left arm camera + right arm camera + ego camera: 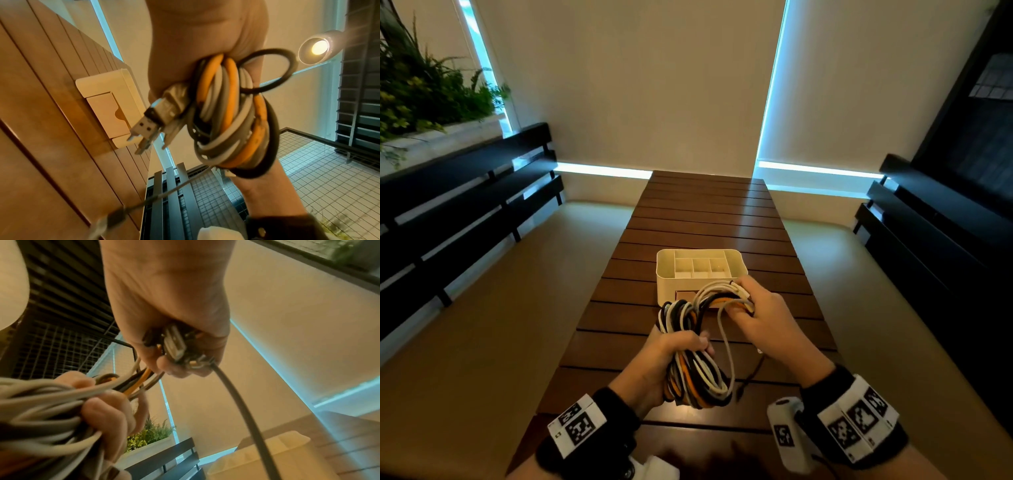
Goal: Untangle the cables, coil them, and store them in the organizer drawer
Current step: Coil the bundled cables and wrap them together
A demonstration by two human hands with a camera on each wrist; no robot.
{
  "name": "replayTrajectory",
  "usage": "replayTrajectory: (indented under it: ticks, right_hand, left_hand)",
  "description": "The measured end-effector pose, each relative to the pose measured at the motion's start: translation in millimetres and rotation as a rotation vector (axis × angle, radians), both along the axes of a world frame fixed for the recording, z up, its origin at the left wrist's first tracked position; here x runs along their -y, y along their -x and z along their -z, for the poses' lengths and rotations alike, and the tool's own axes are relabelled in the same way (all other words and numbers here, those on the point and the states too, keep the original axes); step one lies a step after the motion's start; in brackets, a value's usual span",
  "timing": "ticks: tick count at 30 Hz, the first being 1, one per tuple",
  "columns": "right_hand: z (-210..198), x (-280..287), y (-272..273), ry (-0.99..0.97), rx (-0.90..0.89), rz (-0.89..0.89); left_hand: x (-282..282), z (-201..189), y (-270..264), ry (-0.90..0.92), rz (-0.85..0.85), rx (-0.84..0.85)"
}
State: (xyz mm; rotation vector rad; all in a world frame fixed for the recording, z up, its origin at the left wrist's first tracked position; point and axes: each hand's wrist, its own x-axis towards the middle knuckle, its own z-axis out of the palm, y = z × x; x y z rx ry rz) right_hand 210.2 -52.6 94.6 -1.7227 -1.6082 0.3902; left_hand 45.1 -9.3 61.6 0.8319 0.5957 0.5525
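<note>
Left hand (671, 356) fingers curled tight round cable bundle (695, 373): white, black, orange strands, held above near end of table (705, 212). Right hand (760, 308) fingers closed on far loops and plugs (174, 344); plug count unclear, view blurred. White organizer (700, 274) on table just beyond hands, drawer (107, 113) closed.

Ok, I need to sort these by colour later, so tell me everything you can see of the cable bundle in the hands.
The cable bundle is a tangled mass of black, white, grey and orange round cords, rubbery-looking. The left hand grips its looped middle above the table; the right hand holds strands and connector ends near the white organizer. Metal USB-style plugs stick out, and one thin grey strand hangs loose.
</note>
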Motion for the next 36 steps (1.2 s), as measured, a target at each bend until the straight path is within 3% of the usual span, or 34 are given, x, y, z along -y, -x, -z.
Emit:
replayTrajectory:
  ticks: [6,12,23,25,29,32,34,36]
  right_hand:
    - [-7.7,-7.5,16.4,0.019,-0.192,0.04]
    - [-8.3,-6.3,26.3,0.04,0.177,0.231]
    - [0.6,-18.5,13.9,0.168,0.173,0.219]
    - [5.1,-20.2,0.4,0.242,0.108,0.145]
    - [-12.6,-1.2,-36.8,0.55,-0.09,-0.351]
    - [-35.8,18.5,-34.0,0.364,-0.199,-0.356]
    - [-43.8,23.3,-15.9,0.223,-0.022,-0.364]
    - [-44.7,22.8,4.3,0.224,0.325,-0.446]
  left_hand:
    - [1.2,1.4,-1.5,-0.04,0.093,-0.064]
    - [5.3,2.3,5.3,0.036,0.243,-0.032]
    - [1.2,1.9,8.7,0.053,0.329,0.118]
    - [0.1,1.2,9.2,0.024,0.349,0.123]
    - [-0.2,-2.2,15.0,-0.127,0.364,0.021]
    - [1.7,-10.0,18.1,-0.244,0.367,-0.086]
    - [1.4,-18.4,17.4,-0.356,0.39,-0.161]
    - [0.8,-26.1,15.5,-0.471,0.424,-0.216]
